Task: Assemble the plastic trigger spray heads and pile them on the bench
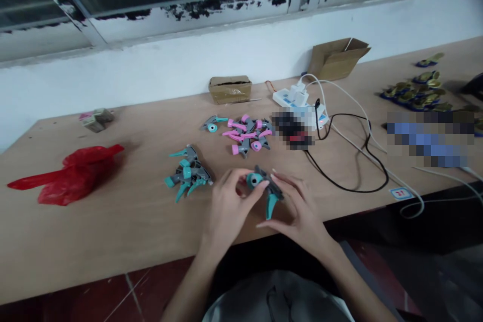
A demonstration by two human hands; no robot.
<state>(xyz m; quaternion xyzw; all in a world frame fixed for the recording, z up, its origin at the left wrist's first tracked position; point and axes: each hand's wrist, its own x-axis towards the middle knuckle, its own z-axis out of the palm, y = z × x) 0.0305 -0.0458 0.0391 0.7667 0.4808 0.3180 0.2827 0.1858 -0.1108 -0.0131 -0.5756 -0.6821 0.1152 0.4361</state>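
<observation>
A grey and teal trigger spray head (272, 190) is held between my two hands over the front of the table. My left hand (233, 196) pinches its round teal collar between thumb and fingers. On the other side, the fingers of my right hand (302, 206) touch the grey body, with the thumb below near the teal trigger. Left of my hands lies a pile of similar grey and teal spray heads (188, 173). Farther back is a cluster of grey and pink spray heads (247, 133), with a single teal one (213, 123) beside it.
A red plastic bag (75, 176) lies at the left, near small grey blocks (97, 119). Two cardboard boxes, a small one (230, 89) and an opened one (335, 58), stand by the wall. Cables run from a white power strip (287, 96). Gold-and-blue pieces (415, 93) sit far right.
</observation>
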